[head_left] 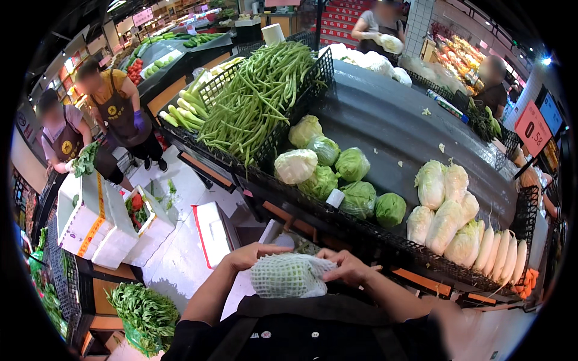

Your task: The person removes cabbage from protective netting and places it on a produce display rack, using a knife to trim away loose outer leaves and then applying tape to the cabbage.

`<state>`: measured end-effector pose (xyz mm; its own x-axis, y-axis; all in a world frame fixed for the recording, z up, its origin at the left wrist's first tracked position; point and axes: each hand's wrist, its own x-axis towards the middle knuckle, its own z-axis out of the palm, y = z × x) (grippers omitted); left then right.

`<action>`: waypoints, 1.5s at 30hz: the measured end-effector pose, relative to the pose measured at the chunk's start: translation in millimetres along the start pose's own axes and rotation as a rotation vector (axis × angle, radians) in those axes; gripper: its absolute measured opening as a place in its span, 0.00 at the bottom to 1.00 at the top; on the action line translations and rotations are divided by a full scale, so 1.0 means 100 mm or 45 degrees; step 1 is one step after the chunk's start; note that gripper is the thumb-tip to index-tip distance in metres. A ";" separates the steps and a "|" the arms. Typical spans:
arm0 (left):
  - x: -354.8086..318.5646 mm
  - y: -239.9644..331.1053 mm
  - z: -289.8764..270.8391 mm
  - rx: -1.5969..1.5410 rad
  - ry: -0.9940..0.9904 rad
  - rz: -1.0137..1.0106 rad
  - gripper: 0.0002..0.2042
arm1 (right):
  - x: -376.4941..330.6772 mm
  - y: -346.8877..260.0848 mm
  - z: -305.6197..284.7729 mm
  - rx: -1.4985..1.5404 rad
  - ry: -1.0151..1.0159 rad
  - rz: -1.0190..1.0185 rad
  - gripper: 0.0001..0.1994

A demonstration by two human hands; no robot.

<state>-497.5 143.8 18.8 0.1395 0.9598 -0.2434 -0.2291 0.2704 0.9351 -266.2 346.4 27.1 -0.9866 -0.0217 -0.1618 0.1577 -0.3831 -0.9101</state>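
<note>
Both my hands hold a round vegetable wrapped in a white foam net sleeve [289,275] close to my chest. My left hand [250,256] grips its left side. My right hand [345,266] lies over its right side, fingers on the net. Just beyond, on the dark display stand [385,120], lies a pile of wrapped green cabbages [337,171] with a small roll of tape [335,198] among them. To the right are napa cabbages [442,207] and white radishes [503,256].
A heap of green beans [253,99] fills a black wire basket at the stand's far left. White foam boxes [99,219] and a lid [214,231] sit on the floor at left, with leafy greens [144,313] below. Two aproned people work at left; others stand at the back.
</note>
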 end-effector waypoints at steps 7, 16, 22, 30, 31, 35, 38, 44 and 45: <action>0.18 0.11 0.03 -0.145 -0.199 0.172 0.44 | 0.23 -0.43 0.11 0.075 -0.093 0.057 0.23; 0.13 -0.19 -0.01 -0.543 -0.303 -0.120 0.50 | 0.32 -0.62 0.27 0.008 -0.251 0.021 0.09; 0.01 -0.62 0.17 -1.056 -0.067 0.020 0.38 | 0.17 -0.78 0.45 -0.490 -0.528 0.240 0.11; -0.12 -1.12 0.59 -1.247 0.845 0.253 0.30 | -0.02 -0.58 0.46 -1.022 -0.355 -0.214 0.06; -0.09 -1.14 0.58 -1.271 0.875 0.319 0.30 | -0.02 -0.57 0.45 -1.070 -0.379 -0.265 0.06; 0.07 -1.23 0.46 -1.342 1.014 0.602 0.30 | -0.03 -0.62 0.33 -0.745 -0.306 -0.399 0.06; -0.01 -1.28 0.20 -1.279 1.146 0.775 0.30 | -0.15 -0.64 0.16 -0.698 -0.122 -0.343 0.06; -0.70 -1.17 -0.22 -1.184 0.952 1.080 0.35 | 0.09 0.07 -0.38 -0.974 0.314 -0.149 0.09; -0.74 -1.13 -0.25 -1.121 0.997 1.061 0.35 | 0.21 0.26 -0.47 -1.059 0.287 -0.058 0.10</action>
<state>-505.8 44.6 -74.9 -0.8164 0.5740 -0.0623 -0.5279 -0.6982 0.4836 -280.5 379.7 -18.3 -0.9747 0.1948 -0.1098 0.1845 0.4234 -0.8870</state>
